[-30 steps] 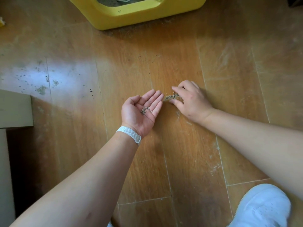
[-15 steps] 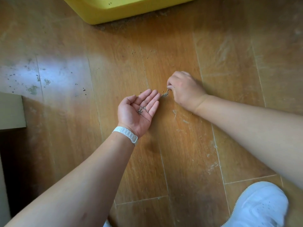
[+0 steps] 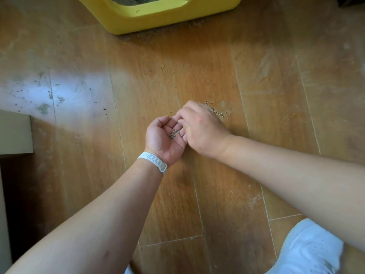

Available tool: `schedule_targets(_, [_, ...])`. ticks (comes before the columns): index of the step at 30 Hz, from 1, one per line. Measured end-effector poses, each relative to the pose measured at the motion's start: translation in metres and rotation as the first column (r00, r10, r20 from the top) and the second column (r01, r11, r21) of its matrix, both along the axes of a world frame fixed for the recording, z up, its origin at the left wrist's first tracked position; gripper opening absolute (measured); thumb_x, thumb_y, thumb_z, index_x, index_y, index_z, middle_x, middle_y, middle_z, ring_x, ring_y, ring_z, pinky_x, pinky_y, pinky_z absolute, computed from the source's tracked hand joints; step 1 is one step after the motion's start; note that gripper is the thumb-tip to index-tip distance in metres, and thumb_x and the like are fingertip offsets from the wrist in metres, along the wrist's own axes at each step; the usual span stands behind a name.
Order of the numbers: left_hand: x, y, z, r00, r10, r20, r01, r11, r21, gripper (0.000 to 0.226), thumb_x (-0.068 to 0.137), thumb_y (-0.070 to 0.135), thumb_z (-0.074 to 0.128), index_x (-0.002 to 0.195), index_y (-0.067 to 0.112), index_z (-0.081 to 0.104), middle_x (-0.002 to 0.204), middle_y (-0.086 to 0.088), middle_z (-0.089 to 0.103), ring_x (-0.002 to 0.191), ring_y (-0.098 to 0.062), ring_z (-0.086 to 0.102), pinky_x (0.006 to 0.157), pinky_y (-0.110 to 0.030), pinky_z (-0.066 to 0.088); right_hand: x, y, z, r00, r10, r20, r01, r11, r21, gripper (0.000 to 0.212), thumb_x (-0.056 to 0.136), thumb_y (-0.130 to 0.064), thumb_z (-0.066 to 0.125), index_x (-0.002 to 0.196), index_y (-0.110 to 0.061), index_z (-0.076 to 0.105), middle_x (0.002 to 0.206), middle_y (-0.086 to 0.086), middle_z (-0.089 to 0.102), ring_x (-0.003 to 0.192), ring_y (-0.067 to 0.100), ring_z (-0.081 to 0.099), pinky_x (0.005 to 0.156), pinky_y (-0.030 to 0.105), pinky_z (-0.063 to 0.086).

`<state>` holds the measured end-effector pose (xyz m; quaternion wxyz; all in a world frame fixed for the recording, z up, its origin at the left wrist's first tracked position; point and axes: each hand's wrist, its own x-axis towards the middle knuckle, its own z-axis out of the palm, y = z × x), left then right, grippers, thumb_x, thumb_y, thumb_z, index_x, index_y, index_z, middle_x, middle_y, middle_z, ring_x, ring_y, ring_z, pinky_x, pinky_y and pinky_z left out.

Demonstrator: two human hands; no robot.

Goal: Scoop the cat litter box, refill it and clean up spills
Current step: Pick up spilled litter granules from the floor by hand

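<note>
Starting from the left side, a pale cabinet edge (image 3: 14, 133) is seen well apart from the hands, and a scatter of dark specks (image 3: 59, 98) is spread on the wooden floor (image 3: 266, 76) to the far left of the left hand (image 3: 164, 135). This hand is held palm up and cupped, with the fingers loosely curled and not closed; a small heap of litter pellets (image 3: 174, 133) is kept in the palm. A white wristband (image 3: 153, 161) is worn just below it.

Directly to its right, the right hand (image 3: 201, 127) is laid palm down over the left fingers and touches them. Its fingertips are bunched together above the cupped palm, so it seems that pellets are being dropped there, but whether any are pinched cannot be told, because the fingertips are hidden.

Just beyond the right hand, on its far right side, a short line of spilled pellets (image 3: 214, 110) is left on the floor. Its long axis runs slantwise, from the knuckles away to the right. The right hand is clearly the nearer one, so a short reach forward and right is probably needed. The yellow litter box (image 3: 167, 18) is placed far ahead of both hands, with fine dust along its base. A white shoe (image 3: 308, 252) is seen at the lower right.
</note>
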<state>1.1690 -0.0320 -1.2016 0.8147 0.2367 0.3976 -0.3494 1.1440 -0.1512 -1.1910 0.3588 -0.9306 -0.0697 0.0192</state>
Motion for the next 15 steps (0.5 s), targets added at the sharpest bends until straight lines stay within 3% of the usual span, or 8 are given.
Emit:
schedule_targets(2, [0.0,-0.002,-0.001,0.997,0.063,-0.038,-0.063,0.998,-0.004,0.042,0.096,0.018,0.037,0.067,0.002,0.063,0.065,-0.007,0.06,0.074,-0.016,0.057,0.1,-0.023,0.043,-0.006,0.008,0.005,1.0,0.017,-0.011,-0.017,1.0,0.018,0.019,0.084,-0.004,0.05,0.091,-0.002,0.067,0.092,0.014,0.06,0.087,0.034,0.056,0.074,0.045,0.049])
schedule_targets(3, [0.001,-0.002,0.0,0.997,0.069,-0.025,-0.069,0.998,0.003,0.043,0.096,0.017,0.037,0.066,0.001,0.064,0.066,-0.008,0.061,0.073,-0.017,0.057,0.102,-0.023,0.042,-0.008,0.007,0.005,1.0,0.01,-0.006,-0.01,1.0,0.018,0.022,0.085,-0.005,0.048,0.094,-0.002,0.068,0.094,0.013,0.06,0.088,0.034,0.056,0.075,0.046,0.05])
schedule_targets(4, [0.002,-0.003,0.001,0.998,0.058,0.004,-0.058,0.998,0.012,0.046,0.096,0.018,0.036,0.068,-0.002,0.067,0.068,-0.01,0.065,0.071,-0.019,0.061,0.094,-0.024,0.049,-0.01,0.003,0.005,1.0,-0.008,0.007,0.008,1.0,0.007,0.025,0.086,-0.008,0.046,0.098,-0.002,0.068,0.097,0.012,0.06,0.089,0.033,0.057,0.077,0.046,0.05])
schedule_targets(6, [0.006,-0.003,0.006,0.998,0.007,0.055,-0.009,0.999,0.04,0.048,0.097,0.02,0.032,0.086,-0.007,0.07,0.086,-0.021,0.072,0.077,-0.029,0.072,0.078,-0.033,0.058,-0.017,-0.012,0.0,0.997,-0.073,0.037,0.075,0.995,-0.065,0.031,0.089,-0.017,0.046,0.106,-0.003,0.067,0.102,0.012,0.061,0.093,0.034,0.058,0.084,0.046,0.05])
schedule_targets(9, [0.011,-0.003,0.009,0.998,-0.026,0.065,0.021,0.997,0.078,0.046,0.097,0.021,0.03,0.11,-0.007,0.065,0.113,-0.024,0.069,0.105,-0.035,0.068,0.096,-0.039,0.053,-0.035,-0.046,-0.011,0.982,-0.184,-0.051,0.16,0.94,-0.302,0.048,0.091,-0.037,0.044,0.121,-0.005,0.063,0.12,0.011,0.061,0.11,0.035,0.057,0.096,0.05,0.047])
schedule_targets(12, [0.011,-0.003,0.011,0.997,-0.019,0.072,0.013,0.997,0.077,0.047,0.096,0.021,0.03,0.11,-0.007,0.065,0.113,-0.024,0.069,0.107,-0.035,0.067,0.099,-0.039,0.051,-0.058,-0.072,-0.019,0.955,-0.186,-0.231,0.061,0.885,-0.462,0.069,0.093,-0.054,0.028,0.14,-0.009,0.049,0.147,0.009,0.045,0.135,0.029,0.041,0.111,0.044,0.03])
schedule_targets(15, [0.008,-0.003,0.013,0.996,-0.023,0.084,0.017,0.997,0.069,0.047,0.096,0.021,0.03,0.111,-0.007,0.065,0.113,-0.024,0.069,0.108,-0.035,0.067,0.099,-0.04,0.05,-0.076,-0.085,-0.027,0.92,-0.165,-0.355,-0.059,0.838,-0.542,0.082,0.091,-0.063,0.008,0.155,-0.012,0.02,0.164,0.004,0.011,0.15,0.02,0.009,0.12,0.035,-0.001])
